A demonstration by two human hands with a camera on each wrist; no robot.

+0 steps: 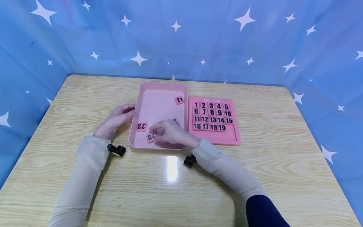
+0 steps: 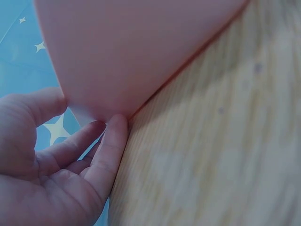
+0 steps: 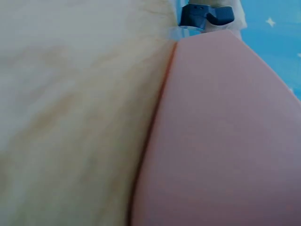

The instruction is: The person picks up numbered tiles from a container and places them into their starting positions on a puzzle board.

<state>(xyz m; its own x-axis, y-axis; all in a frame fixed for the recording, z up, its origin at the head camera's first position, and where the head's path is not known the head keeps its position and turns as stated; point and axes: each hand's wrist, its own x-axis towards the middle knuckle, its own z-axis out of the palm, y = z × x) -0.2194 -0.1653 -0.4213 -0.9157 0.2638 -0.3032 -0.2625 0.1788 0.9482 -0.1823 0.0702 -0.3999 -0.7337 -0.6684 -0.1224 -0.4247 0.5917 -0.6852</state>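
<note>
A pink tray (image 1: 158,101) holds loose number tiles. Against its left wall rests my left hand (image 1: 117,119), fingertips and thumb touching the outside. Seen in the left wrist view, those fingers (image 2: 106,155) lie loosely bent along the pink wall. My right hand (image 1: 171,132) reaches over the tray's front part, its index finger and thumb right at tile 20 (image 1: 151,137). Tile 23 (image 1: 141,126) lies left of that hand and tile 21 (image 1: 179,100) at the far right. Another tile (image 1: 176,120) is partly hidden behind the hand. The right wrist view shows the tray's outer wall (image 3: 221,132) but no fingers.
Right beside the tray lies a pink number board (image 1: 212,137) with tiles 1 to 19 in rows and a bare strip along the bottom. Both sit on a wooden table (image 1: 269,142). A blue curtain (image 1: 156,37) with white stars hangs behind.
</note>
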